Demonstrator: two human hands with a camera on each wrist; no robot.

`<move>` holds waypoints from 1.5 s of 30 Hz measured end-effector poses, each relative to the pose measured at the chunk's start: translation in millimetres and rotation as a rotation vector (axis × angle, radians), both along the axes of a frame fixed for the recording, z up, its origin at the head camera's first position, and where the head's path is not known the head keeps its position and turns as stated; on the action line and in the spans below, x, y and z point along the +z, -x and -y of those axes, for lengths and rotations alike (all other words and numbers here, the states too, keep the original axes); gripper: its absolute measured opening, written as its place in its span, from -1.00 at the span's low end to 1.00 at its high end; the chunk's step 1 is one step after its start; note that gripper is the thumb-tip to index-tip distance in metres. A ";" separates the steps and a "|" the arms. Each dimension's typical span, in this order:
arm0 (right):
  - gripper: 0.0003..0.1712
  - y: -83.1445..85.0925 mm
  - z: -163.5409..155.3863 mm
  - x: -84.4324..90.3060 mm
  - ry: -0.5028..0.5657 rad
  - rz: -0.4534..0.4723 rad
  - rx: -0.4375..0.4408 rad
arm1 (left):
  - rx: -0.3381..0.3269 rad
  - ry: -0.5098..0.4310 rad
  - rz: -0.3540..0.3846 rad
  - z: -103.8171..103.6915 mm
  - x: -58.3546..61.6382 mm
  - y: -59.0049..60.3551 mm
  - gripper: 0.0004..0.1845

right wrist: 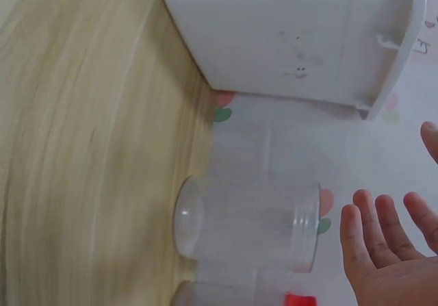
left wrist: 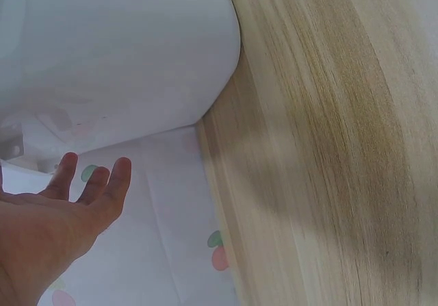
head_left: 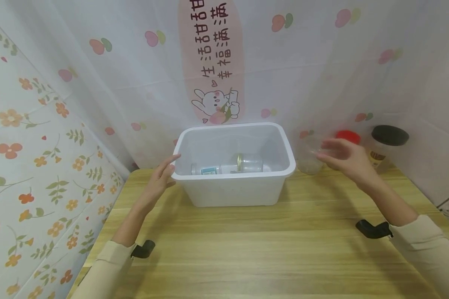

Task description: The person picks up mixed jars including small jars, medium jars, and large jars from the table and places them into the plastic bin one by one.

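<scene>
A white plastic bin (head_left: 232, 191) stands at the back of the wooden table. Inside it lie a clear jar with a gold lid (head_left: 250, 162) and a clear container with a blue label (head_left: 208, 170). My left hand (head_left: 159, 176) is at the bin's left rim, its fingers extended. To the right of the bin, my right hand (head_left: 346, 160) is held with parted fingers near the mouth of a clear, lidless jar (right wrist: 250, 224). In the right wrist view a gap shows between those fingertips and the jar, and nothing is in the hand.
Behind the right hand stand a jar with a red lid (head_left: 348, 136) and a jar with a black lid (head_left: 390, 136). A printed curtain (head_left: 142, 83) hangs along the table's back edge. Wooden tabletop (head_left: 239, 249) stretches in front of the bin.
</scene>
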State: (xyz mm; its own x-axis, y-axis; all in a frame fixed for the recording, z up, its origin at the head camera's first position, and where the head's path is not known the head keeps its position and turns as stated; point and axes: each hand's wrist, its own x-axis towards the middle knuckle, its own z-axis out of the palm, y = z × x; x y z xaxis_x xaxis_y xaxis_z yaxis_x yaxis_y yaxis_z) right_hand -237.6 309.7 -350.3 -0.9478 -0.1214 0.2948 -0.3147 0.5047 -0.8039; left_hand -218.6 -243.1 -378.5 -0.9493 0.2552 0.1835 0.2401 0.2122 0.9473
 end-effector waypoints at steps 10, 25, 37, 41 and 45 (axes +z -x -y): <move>-0.37 -1.0 -5.5 -11.5 -0.004 0.018 -0.014 | -0.002 0.010 0.002 0.4 -0.1 0.5 -0.45; -0.39 0.0 -11.3 -25.6 0.012 0.043 -0.040 | 0.009 0.011 0.010 -1.1 0.1 -0.4 -0.44; -0.47 0.5 -16.4 -35.7 0.150 0.050 -0.008 | 0.010 0.010 0.002 -1.2 -0.3 -0.2 -0.45; -0.45 0.0 -15.7 -37.1 0.174 0.063 -0.006 | 0.010 0.008 0.004 -1.2 -0.5 -0.7 -0.45; -0.46 -0.5 -15.8 -40.7 0.222 0.066 0.012 | 0.002 0.004 0.002 -0.7 -0.7 -1.0 -0.45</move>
State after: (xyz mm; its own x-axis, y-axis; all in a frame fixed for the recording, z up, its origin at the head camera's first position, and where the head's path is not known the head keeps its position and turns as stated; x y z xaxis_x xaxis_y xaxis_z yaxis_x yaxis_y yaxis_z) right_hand -237.0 325.4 -390.9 -0.9647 -0.0718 0.2534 -0.2630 0.3093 -0.9139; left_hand -217.6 -242.4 -379.2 -0.9503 0.2536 0.1807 0.2378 0.2162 0.9469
